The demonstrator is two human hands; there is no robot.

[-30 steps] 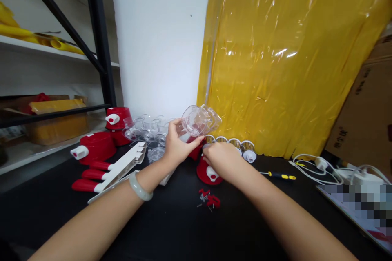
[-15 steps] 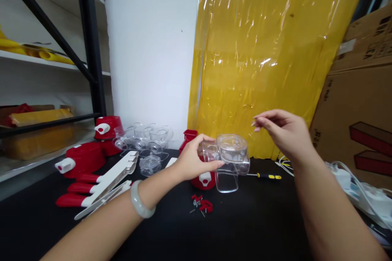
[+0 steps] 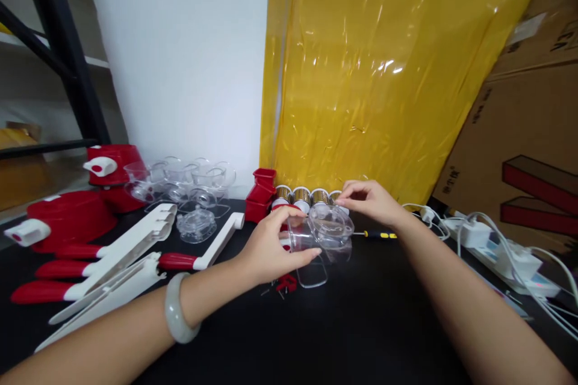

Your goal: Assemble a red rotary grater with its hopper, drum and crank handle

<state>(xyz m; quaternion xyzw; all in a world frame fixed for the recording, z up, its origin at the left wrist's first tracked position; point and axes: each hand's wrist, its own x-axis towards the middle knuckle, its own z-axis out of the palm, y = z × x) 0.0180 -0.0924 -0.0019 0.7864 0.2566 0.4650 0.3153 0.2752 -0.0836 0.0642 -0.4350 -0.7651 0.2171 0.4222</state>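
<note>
My left hand [image 3: 274,248] is wrapped round a clear plastic housing [image 3: 332,230], which has a round open cup on top and a square-edged frame hanging below. It is held above the black table. At the far right rim of the cup, my right hand [image 3: 372,201] has thumb and fingers pinched together; anything small between them is hidden. Small red plastic pieces [image 3: 286,283] and loose screws lie on the table below the housing. Behind it stand several perforated metal drums [image 3: 301,197] with white ends.
Left are red bases [image 3: 67,219] with white knobs, white handles with red grips [image 3: 178,261], and more clear housings [image 3: 196,180]. Red hoppers [image 3: 261,195] stand at the back. Right of the housing are a screwdriver [image 3: 380,234], a power strip [image 3: 519,274] with cables and a cardboard box [image 3: 524,114].
My right hand has come down and left, from apart to the cup's rim. The housing stays in my left hand. The view has shifted right and down, showing the metal drums.
</note>
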